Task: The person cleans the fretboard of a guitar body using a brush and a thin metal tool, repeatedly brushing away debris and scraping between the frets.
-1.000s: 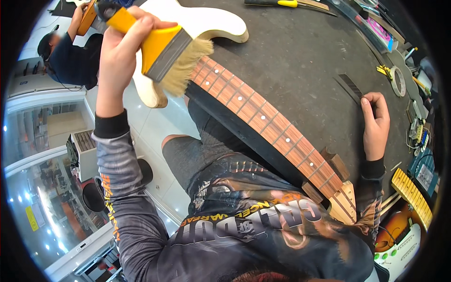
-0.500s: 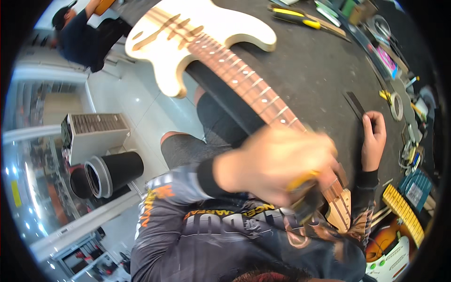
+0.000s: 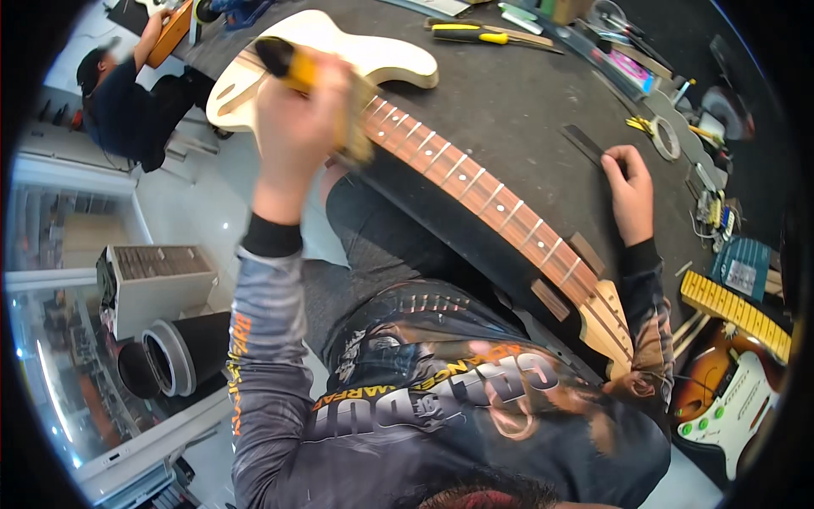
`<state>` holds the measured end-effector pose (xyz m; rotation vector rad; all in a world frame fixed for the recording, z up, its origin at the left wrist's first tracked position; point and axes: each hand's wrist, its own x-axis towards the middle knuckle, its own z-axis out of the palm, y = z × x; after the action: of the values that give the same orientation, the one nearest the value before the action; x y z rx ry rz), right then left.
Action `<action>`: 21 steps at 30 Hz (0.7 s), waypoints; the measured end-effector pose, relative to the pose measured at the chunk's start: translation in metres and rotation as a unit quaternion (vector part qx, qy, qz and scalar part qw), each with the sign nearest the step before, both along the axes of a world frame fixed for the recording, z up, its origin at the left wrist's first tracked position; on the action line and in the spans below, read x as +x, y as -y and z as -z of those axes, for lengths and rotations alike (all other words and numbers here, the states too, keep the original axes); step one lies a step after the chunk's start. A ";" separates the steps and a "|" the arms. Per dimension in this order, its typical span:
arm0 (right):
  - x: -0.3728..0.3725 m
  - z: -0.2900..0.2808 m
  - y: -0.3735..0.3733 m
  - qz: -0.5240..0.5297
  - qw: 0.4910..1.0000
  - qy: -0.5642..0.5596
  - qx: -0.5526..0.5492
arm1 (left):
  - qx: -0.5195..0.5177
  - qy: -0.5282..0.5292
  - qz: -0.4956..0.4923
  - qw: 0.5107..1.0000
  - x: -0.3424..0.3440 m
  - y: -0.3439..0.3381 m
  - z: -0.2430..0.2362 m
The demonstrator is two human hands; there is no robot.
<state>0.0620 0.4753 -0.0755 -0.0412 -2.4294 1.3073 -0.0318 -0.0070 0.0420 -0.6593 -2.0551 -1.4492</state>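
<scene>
My left hand (image 3: 292, 127), partly smeared by motion, is closed round a brush (image 3: 354, 136) with a black and yellow handle and pale bristles. It hovers over the fingerboard's body end. Beneath lies an electric guitar with a bare pale body (image 3: 386, 53) at upper left. Its dark wooden neck (image 3: 475, 188) runs diagonally to a headstock (image 3: 604, 327) near my right forearm. Small wooden blocks (image 3: 551, 299) flank the neck by the headstock. On the dark bench, my right hand (image 3: 632, 197) pinches the end of a thin dark flat strip (image 3: 582, 140).
A yellow-black handled tool (image 3: 475, 34) lies at the bench's far side. Tape (image 3: 666, 138) and assorted tools line the right side. A sunburst guitar (image 3: 721, 390) stands at lower right. Left are a black bin (image 3: 199, 352), a cabinet (image 3: 161, 288) and another person (image 3: 136, 114) seated.
My left hand has swept with the brush from the headstock end up-left to the body end. My right hand keeps its pinch on the strip. The whole view has shifted slightly.
</scene>
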 end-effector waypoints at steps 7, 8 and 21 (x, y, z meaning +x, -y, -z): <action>0.000 0.007 -0.005 0.019 1.000 0.008 0.009 | 0.048 0.108 0.380 0.918 0.130 -0.166 0.014; 0.001 0.008 -0.008 0.020 1.000 0.007 0.008 | 0.061 0.141 0.383 0.911 0.126 -0.164 0.007; 0.001 0.009 -0.010 0.008 1.000 -0.013 0.005 | -0.141 0.118 0.074 0.980 -0.004 0.044 -0.032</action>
<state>0.0632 0.4855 -0.0847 -0.0415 -2.4092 1.2801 -0.0362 -0.0505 0.0738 -0.7992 -2.4737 -1.3847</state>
